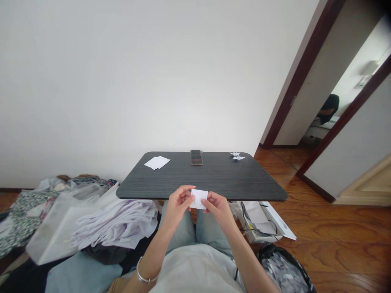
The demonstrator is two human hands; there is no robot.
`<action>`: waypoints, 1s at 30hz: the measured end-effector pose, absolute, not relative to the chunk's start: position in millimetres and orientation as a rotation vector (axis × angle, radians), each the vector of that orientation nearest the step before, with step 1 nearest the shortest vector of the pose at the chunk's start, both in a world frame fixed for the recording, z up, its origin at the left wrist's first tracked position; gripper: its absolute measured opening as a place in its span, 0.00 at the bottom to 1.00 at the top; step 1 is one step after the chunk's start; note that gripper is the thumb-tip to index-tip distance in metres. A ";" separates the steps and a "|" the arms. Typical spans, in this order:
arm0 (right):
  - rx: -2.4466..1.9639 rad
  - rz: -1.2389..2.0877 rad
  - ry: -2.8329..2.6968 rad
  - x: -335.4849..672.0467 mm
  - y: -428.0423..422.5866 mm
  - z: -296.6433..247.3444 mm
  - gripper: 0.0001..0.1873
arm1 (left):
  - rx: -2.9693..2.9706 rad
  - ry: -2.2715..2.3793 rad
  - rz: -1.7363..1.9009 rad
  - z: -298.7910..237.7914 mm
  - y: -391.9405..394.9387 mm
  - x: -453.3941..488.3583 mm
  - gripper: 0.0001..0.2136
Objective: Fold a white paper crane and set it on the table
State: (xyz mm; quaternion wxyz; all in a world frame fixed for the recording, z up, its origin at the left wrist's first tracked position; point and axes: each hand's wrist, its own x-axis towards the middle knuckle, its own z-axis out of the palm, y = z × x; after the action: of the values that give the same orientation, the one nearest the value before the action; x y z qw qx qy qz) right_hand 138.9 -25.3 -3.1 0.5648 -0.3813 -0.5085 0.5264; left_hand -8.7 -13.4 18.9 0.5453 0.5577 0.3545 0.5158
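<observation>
A small white piece of paper (pixel 198 198), roughly square, is held up at the near edge of the dark table (pixel 171 183). My left hand (pixel 181 199) pinches its left side between thumb and fingers. On the right side, my right hand (pixel 216 202) grips it the same way, thumb on the front. Several white paper sheets (pixel 157 162) lie fanned at the table's back left. Two folded paper cranes (pixel 238 158) sit at the back right. Between them, at the back middle, stands a dark phone-like object (pixel 196 158) whose kind I cannot make out.
A pile of clothes and plastic bags (pixel 67 224) lies to the left. Below the table's right side is a white box (pixel 259 221) with cables. A black bag of paper scraps (pixel 284 268) stands on the wooden floor. A white wall (pixel 183 81) rises behind the table.
</observation>
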 end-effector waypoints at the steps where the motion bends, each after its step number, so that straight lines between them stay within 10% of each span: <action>1: -0.897 1.241 -1.198 138.8 -25.9 -2.2 0.14 | 1.317 0.839 1.223 19.2 -13.3 -9.0 0.14; 30: -0.892 1.116 -1.240 142.3 -23.8 -7.5 0.17 | 1.316 0.924 1.164 24.5 -14.3 -13.9 0.13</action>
State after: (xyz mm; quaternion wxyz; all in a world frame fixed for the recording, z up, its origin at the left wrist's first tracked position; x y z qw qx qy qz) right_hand 142.3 -23.8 -7.5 0.5849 -0.3824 -0.5317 0.4785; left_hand -13.9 -14.3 24.5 0.5466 0.5554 0.3897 0.4908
